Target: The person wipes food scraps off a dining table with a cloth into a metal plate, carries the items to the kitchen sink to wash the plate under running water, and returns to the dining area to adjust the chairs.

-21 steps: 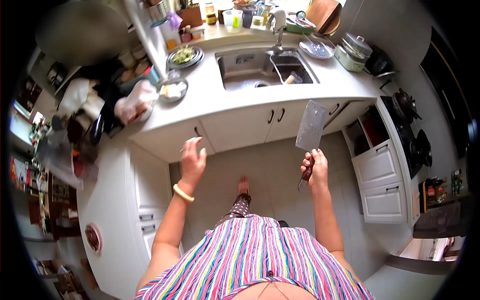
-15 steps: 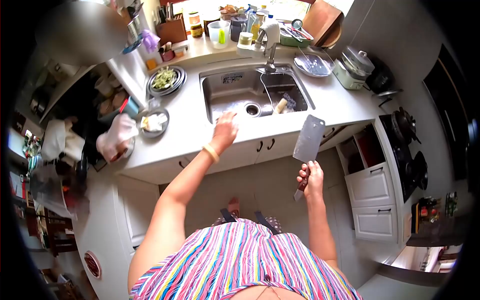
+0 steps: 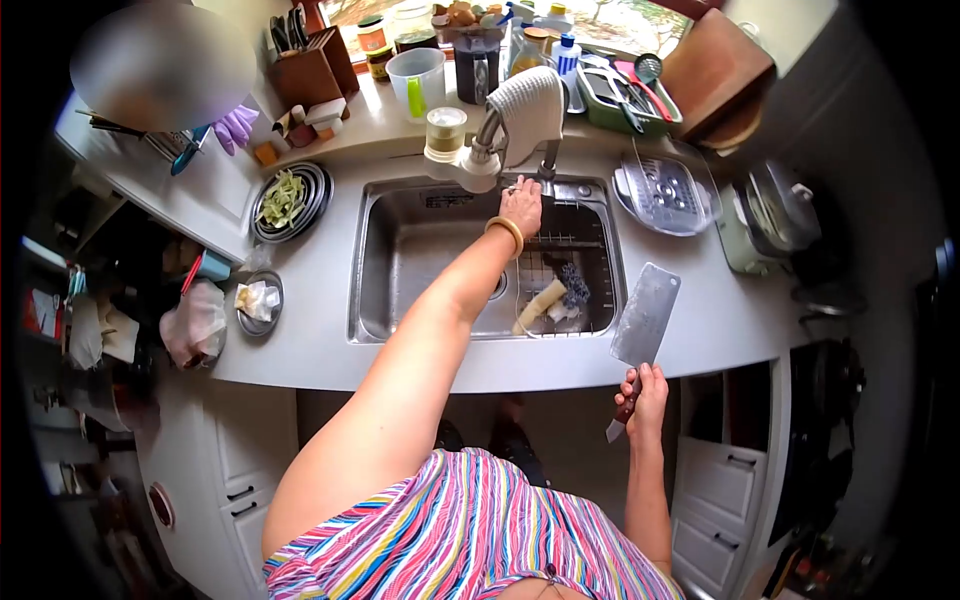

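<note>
My right hand (image 3: 646, 395) grips the dark red handle of a cleaver (image 3: 646, 315), whose broad blade points up over the counter's front edge. Stretched over the sink (image 3: 400, 250), my left hand (image 3: 521, 205) is at the base of the faucet (image 3: 483, 160), with its fingers bent; what they hold, if anything, is hidden. A light ribbed cloth (image 3: 530, 112) hangs over the faucet. In the right part of the sink, a pale cylindrical piece (image 3: 541, 305) lies beside a dark mesh-like bundle (image 3: 573, 285).
Left of the sink are a plate of green vegetable pieces (image 3: 284, 199) and a small bowl (image 3: 262, 325). A clear-lidded container (image 3: 665, 195) and an appliance (image 3: 755, 235) stand on the right. Behind are a knife block (image 3: 315, 75), a measuring jug (image 3: 417, 85) and cutting boards (image 3: 715, 75).
My left hand has moved forward across the sink to the faucet base. The view has come closer to the counter. The cleaver stays in my right hand, its blade now over the counter edge.
</note>
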Demonstrator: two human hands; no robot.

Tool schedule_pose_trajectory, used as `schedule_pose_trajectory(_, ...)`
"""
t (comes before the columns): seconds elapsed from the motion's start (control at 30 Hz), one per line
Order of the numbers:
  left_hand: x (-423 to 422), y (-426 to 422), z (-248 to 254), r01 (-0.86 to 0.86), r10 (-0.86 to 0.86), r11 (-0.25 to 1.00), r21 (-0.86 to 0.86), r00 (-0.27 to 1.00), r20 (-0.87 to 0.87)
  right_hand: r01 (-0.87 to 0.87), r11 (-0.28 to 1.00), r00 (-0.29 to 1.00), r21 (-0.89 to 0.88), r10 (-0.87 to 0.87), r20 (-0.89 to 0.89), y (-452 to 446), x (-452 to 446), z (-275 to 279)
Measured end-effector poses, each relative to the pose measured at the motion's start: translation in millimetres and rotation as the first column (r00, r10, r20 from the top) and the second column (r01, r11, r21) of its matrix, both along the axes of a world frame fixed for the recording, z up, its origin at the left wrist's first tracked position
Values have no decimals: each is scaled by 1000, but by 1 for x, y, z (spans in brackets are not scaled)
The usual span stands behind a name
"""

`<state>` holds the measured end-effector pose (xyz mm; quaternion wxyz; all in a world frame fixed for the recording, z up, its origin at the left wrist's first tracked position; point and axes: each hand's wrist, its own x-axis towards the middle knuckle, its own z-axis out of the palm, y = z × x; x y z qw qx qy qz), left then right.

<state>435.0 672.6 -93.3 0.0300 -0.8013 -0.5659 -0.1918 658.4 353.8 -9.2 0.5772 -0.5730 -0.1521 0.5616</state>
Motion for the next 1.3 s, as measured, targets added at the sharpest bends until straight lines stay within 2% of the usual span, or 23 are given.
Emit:
schedule_pose_trajectory(0.07,2,14,4,-29,21,975,-219,999,-40,-28,1000,1000,-7,28,-1,24,13,-1)
schedule_pose_trajectory(0.2,11,7,4,-32,60,952,-305,995,85,-104,994,994,-22,105,25,67,29,0)
schedule_pose_trajectory(0.23,10,-3,-2,-39,81,974,-222,979,185,-114,993,993,-24,114,8,76,30,-7)
schedule_pose_trajectory(0.27,5,-1,-32,-36,69,995,-89,909,411,-160,986,987,-37,161,14,84,28,-13)
schedule_pose_trajectory(0.3,2,-12,-34,-170,291,955,-245,704,647,-204,978,978,-49,205,21,92,26,-16)
schedule_pose_trajectory(0.33,-3,-25,-37,-237,486,874,-425,401,777,-244,968,969,-64,246,28,98,22,-16)
schedule_pose_trajectory(0.37,-23,-9,-94,-171,598,791,-587,15,801,-290,953,956,-84,292,17,106,15,-14)
schedule_pose_trajectory(0.4,-34,-29,-63,91,493,834,-545,-568,659,-366,927,929,-78,368,24,113,8,-17)
schedule_pose_trajectory(0.47,-54,-36,-40,48,284,929,-366,-726,626,-467,880,881,-88,471,36,131,-18,-28)
schedule_pose_trajectory(0.53,-70,-30,-21,126,269,960,-252,-671,691,-575,817,811,-39,576,106,152,-43,-39)
schedule_pose_trajectory(0.57,-71,-33,3,95,274,951,-293,-694,665,-606,793,786,-60,608,114,162,-58,-37)
schedule_pose_trajectory(0.6,-82,-34,14,177,321,947,-269,-586,744,-636,768,759,-76,640,122,173,-75,-34)
schedule_pose_trajectory(0.67,-104,-29,6,147,286,958,-245,-517,807,-685,724,710,-82,688,150,197,-103,-47)
schedule_pose_trajectory(0.77,-125,-58,37,-46,391,893,-447,-412,823,-759,640,611,-120,764,208,230,-142,-71)
schedule_pose_trajectory(0.8,-138,-69,40,-80,431,868,-490,-367,824,-804,572,548,-162,819,170,242,-152,-81)
schedule_pose_trajectory(0.83,-149,-80,41,-133,468,833,-537,-347,812,-794,586,584,-161,809,66,250,-164,-83)
schedule_pose_trajectory(0.9,-170,-104,35,-204,520,766,-609,-360,775,-782,600,621,-165,770,-147,264,-183,-94)
schedule_pose_trajectory(1.0,-193,-133,13,-266,582,682,-681,-368,725,-766,604,642,-219,705,-300,277,-199,-97)
schedule_pose_trajectory(1.17,-204,-168,-1,-187,643,662,-726,-357,678,-812,536,584,-232,741,-332,272,-186,-93)
schedule_pose_trajectory(1.23,-203,-174,-6,-155,659,637,-755,-397,638,-822,519,570,-234,736,-367,273,-184,-88)
schedule_pose_trajectory(1.3,-204,-179,-6,-138,665,623,-770,-425,614,-826,510,564,-242,760,-324,274,-181,-84)
